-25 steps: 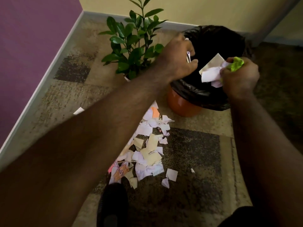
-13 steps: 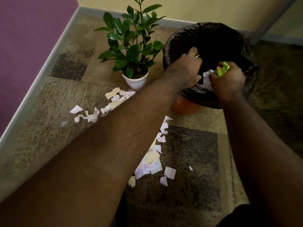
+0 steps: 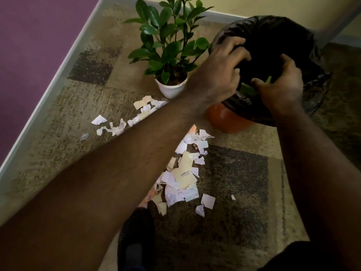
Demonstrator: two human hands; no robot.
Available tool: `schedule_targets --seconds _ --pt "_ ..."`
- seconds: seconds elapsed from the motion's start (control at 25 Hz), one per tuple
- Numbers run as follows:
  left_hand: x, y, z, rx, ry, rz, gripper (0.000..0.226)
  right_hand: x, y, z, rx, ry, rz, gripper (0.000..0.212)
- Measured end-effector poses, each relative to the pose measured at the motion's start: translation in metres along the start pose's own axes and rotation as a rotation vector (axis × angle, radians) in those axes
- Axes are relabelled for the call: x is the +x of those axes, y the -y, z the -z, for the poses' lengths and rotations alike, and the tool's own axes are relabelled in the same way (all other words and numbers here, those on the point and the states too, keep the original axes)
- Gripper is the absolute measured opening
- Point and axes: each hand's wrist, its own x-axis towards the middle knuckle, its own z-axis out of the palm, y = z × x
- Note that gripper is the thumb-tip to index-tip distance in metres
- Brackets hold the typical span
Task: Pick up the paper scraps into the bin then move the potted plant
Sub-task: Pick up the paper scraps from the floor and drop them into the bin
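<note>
Item: both my hands over the black-bagged orange bin [image 3: 230, 122], upper right. Left hand [image 3: 218, 75] loose-fingered, empty; right hand [image 3: 281, 85] pinching a green scrap [image 3: 248, 89]. Remaining white and cream paper scraps [image 3: 181, 178] lie lower centre, strung toward me, nearer my left.

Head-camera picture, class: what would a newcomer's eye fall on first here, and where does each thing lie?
First, the two bare forearms reaching up, the left hand and right hand over the mouth of the orange bin lined with a black plastic bag at upper right. Next, the torn white and cream paper scraps strewn across the patterned brown carpet in the middle. Left of the bin stands the leafy green plant in a white pot.
</note>
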Motion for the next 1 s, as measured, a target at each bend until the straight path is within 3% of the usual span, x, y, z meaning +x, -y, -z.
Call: schedule_targets --seconds 0.16,0.28,0.36,0.44,0.52,0.6,0.68,0.8,0.84,0.92,1.0 --pt "-0.051 0.041 0.028 0.097 -0.197 0.096 0.026 -0.008 0.005 0.007 0.037 -0.062 0.088 0.069" --pt "-0.111 0.09 0.039 0.175 -0.219 0.31 0.022 -0.026 0.016 0.003 0.091 -0.188 0.347 0.045" --pt "-0.158 0.122 0.039 0.176 -0.188 0.479 0.024 -0.048 0.024 -0.016 0.083 -0.13 0.471 0.035" --pt "-0.205 0.148 0.03 0.2 -0.042 0.703 0.031 -0.085 0.022 -0.042 0.008 -0.007 0.512 0.029" --pt "-0.246 0.161 0.017 0.236 0.205 0.932 0.049 -0.134 0.006 -0.07 -0.094 0.057 0.526 0.022" --pt "-0.275 0.164 0.008 0.235 0.403 1.025 0.074 -0.188 -0.023 -0.096 -0.187 0.161 0.521 0.026" --pt "-0.294 0.162 0.003 0.29 0.54 1.007 0.096 -0.235 -0.057 -0.119 -0.247 0.347 0.33 0.039" --pt "-0.308 0.157 0.003 0.218 0.726 1.006 0.116 -0.273 -0.1 -0.13 -0.129 0.452 -0.424 0.077" --pt "-0.309 0.156 0.004 0.176 0.772 1.003 0.117 -0.282 -0.11 -0.132 -0.086 0.459 -0.577 0.09" --pt "-0.308 0.153 0.005 0.172 0.832 0.965 0.117 -0.3 -0.121 -0.134 -0.02 0.474 -0.637 0.105" --pt "-0.305 0.148 0.004 0.196 0.88 0.941 0.117 -0.313 -0.121 -0.138 -0.007 0.55 -0.568 0.109"
